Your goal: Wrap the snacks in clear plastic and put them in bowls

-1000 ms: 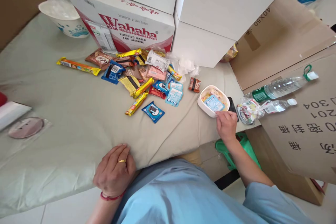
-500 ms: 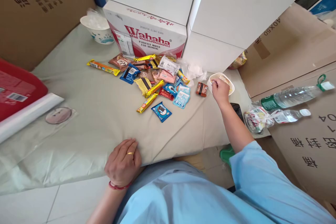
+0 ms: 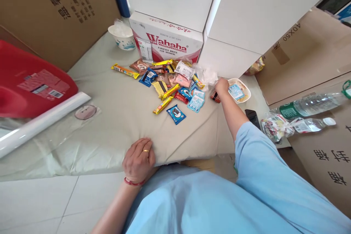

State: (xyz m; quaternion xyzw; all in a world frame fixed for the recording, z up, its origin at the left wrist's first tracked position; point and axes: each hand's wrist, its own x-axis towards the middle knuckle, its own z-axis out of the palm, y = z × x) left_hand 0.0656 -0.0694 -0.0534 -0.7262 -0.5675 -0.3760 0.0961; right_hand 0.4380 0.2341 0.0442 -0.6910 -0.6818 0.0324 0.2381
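Note:
My right hand [image 3: 222,87] is curled over a small brown snack packet [image 3: 214,97] on the cloth, covering part of it; the fingertips are hidden. Beside that hand stands a white bowl [image 3: 249,95] with a light-blue sachet [image 3: 236,92] lying in it. To the left spreads a pile of wrapped snacks, among them yellow bars [image 3: 162,104], a pink packet [image 3: 182,80], light-blue sachets [image 3: 196,103] and a dark-blue packet [image 3: 176,114] at the front. My left hand [image 3: 139,158] rests palm down at the table's edge, holding nothing, a ring on one finger.
Behind the pile stands a Wahaha water carton [image 3: 170,44], next to white panels [image 3: 233,14]. At left are a paper tub [image 3: 124,42], a red jug [image 3: 35,80] and a white roll [image 3: 46,120]. A phone [image 3: 252,117] and plastic bottles [image 3: 312,104] lie at right.
My right hand has moved left from the bowl to the brown snack packet. The light-blue sachet now shows in the bowl. My left hand has stayed resting, and the view has shifted a little.

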